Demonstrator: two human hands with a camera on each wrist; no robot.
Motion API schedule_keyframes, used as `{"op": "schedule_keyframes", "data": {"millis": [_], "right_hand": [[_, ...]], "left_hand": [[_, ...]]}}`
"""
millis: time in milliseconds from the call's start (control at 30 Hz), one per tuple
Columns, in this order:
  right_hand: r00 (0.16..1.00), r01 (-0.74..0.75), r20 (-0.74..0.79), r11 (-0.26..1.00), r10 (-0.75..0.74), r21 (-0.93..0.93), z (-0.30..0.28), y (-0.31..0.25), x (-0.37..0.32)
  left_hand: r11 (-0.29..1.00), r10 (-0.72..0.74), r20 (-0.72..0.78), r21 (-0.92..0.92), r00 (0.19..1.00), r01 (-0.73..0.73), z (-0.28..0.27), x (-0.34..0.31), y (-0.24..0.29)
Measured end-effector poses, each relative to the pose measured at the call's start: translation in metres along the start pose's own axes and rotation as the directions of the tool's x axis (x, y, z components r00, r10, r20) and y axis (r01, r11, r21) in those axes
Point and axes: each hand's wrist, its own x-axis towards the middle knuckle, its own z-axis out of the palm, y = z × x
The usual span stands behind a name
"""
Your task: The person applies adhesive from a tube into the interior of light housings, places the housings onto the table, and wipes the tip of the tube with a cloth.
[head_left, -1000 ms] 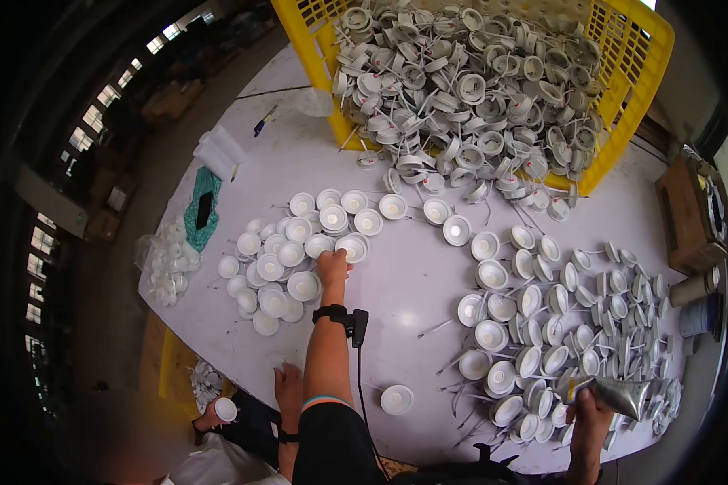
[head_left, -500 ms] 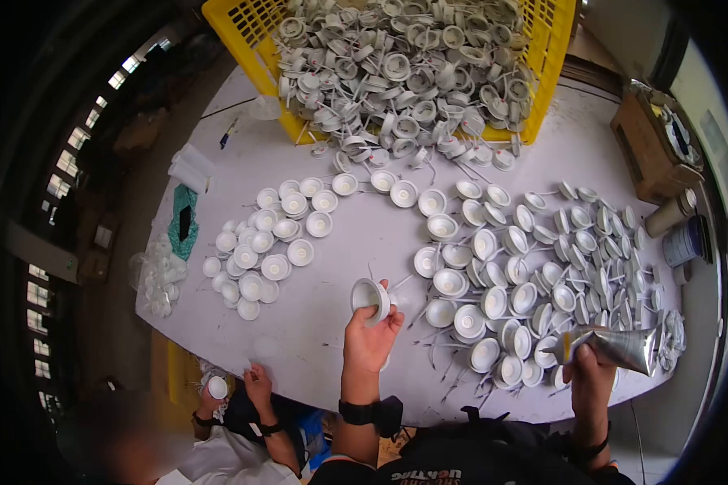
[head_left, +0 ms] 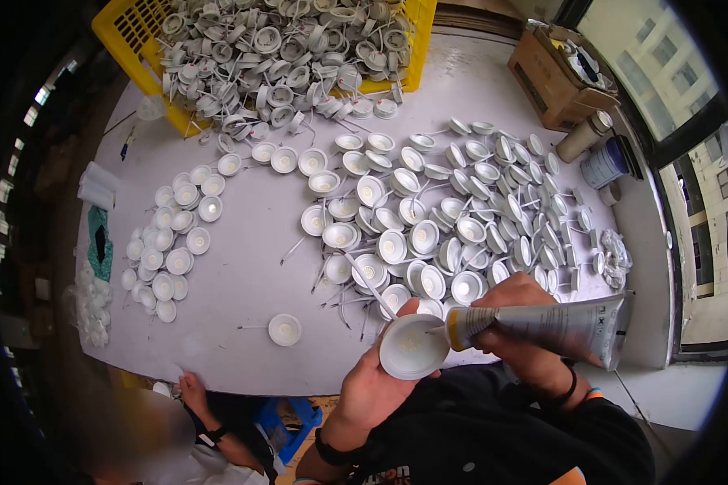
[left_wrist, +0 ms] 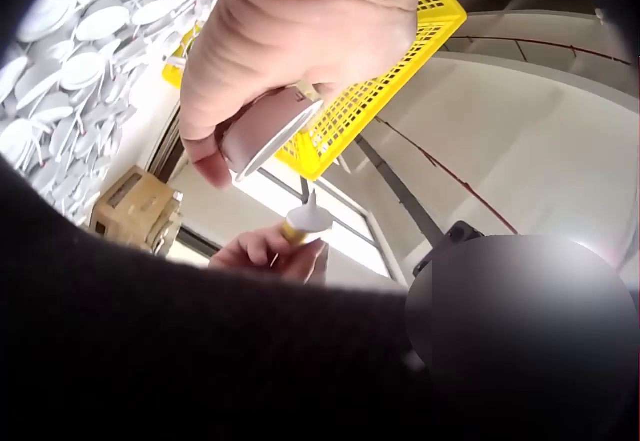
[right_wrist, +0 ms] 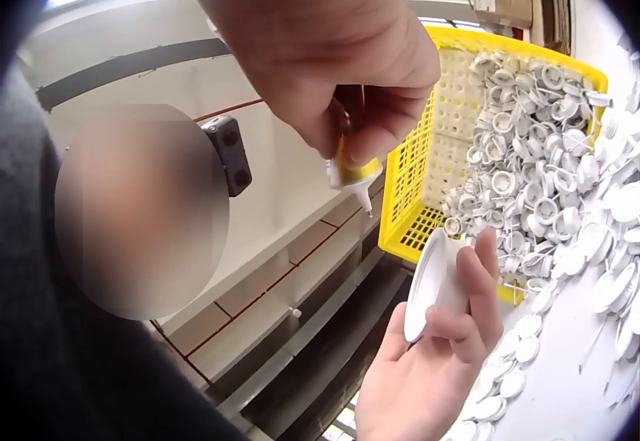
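My left hand (head_left: 372, 391) holds a white round lamp cup (head_left: 413, 346), its hollow side facing up towards the head camera and a wire running off behind it. The fingers curl round the cup's side in the right wrist view (right_wrist: 440, 351). My right hand (head_left: 526, 339) grips a silver tube (head_left: 570, 327) with a yellow collar; its white nozzle points at the cup, at the rim in the head view. In the left wrist view the nozzle (left_wrist: 311, 213) stands apart from the cup (left_wrist: 270, 133).
Many white cups (head_left: 425, 234) with wires cover the table's right; a smaller cluster (head_left: 163, 263) lies left. One cup (head_left: 285, 330) lies alone in front. A yellow crate (head_left: 129, 50) of parts, a cardboard box (head_left: 546, 85) and cans (head_left: 603, 166) stand behind. Another person's hand (head_left: 192, 392) is front left.
My left hand took a cup from the left cluster and brought it right, close to my body. My right hand moved the tube inwards to the cup. The head view has shifted right.
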Motion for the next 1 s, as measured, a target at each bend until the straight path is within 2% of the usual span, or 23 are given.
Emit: {"op": "schedule_keyframes", "data": {"millis": [67,100,167,267,367,400,467,567,667,800,900,1000], "right_hand": [[0.998,0.064,-0.012,0.991,-0.066,-0.117,0.001,0.000,-0.001],[0.997,0.069,-0.010,0.991,-0.070,-0.118,-0.004,-0.004,0.004],[0.939,0.058,0.341,0.997,-0.039,-0.046,-0.019,-0.016,0.017],[0.957,0.086,0.287,0.988,-0.045,-0.132,-0.016,-0.020,0.014],[0.977,0.080,0.204,0.990,-0.055,-0.120,-0.008,-0.006,0.002],[0.977,0.082,0.207,0.990,-0.056,-0.119,-0.006,-0.009,0.002],[0.991,0.106,0.092,0.981,-0.092,-0.161,-0.004,-0.017,0.003],[0.995,0.090,0.049,0.988,-0.084,-0.124,0.000,-0.018,0.004],[0.993,0.081,0.102,0.985,-0.066,-0.153,-0.002,-0.019,0.005],[0.993,0.088,0.085,0.985,-0.076,-0.150,0.000,-0.018,0.005],[0.993,0.018,0.119,0.988,0.000,-0.151,0.000,-0.015,0.004],[0.983,0.083,0.177,0.978,-0.049,-0.193,-0.001,-0.012,0.005]], "left_hand": [[1.000,0.011,0.035,-0.020,0.999,-0.010,0.003,0.000,-0.002],[0.997,-0.020,0.020,-0.069,1.000,0.022,0.004,-0.001,-0.003],[0.992,-0.049,0.010,-0.117,0.999,0.050,0.004,-0.002,-0.003],[0.993,-0.046,0.039,-0.110,0.998,0.050,0.003,-0.004,-0.006],[0.995,-0.023,0.028,-0.096,0.999,0.026,0.004,-0.006,-0.006],[0.994,-0.026,0.022,-0.104,0.999,0.028,0.005,-0.007,-0.006],[0.993,-0.025,0.014,-0.113,1.000,0.027,0.004,-0.008,-0.006],[0.991,-0.031,0.010,-0.127,0.999,0.032,0.001,-0.010,-0.008],[0.991,-0.034,0.000,-0.127,0.999,0.034,0.003,-0.010,-0.008],[0.992,-0.054,-0.018,-0.111,0.998,0.052,0.002,-0.010,-0.007],[0.993,-0.061,-0.031,-0.107,0.998,0.057,0.002,-0.010,-0.006],[0.992,-0.064,-0.022,-0.110,0.998,0.062,0.004,-0.009,-0.005]]}}
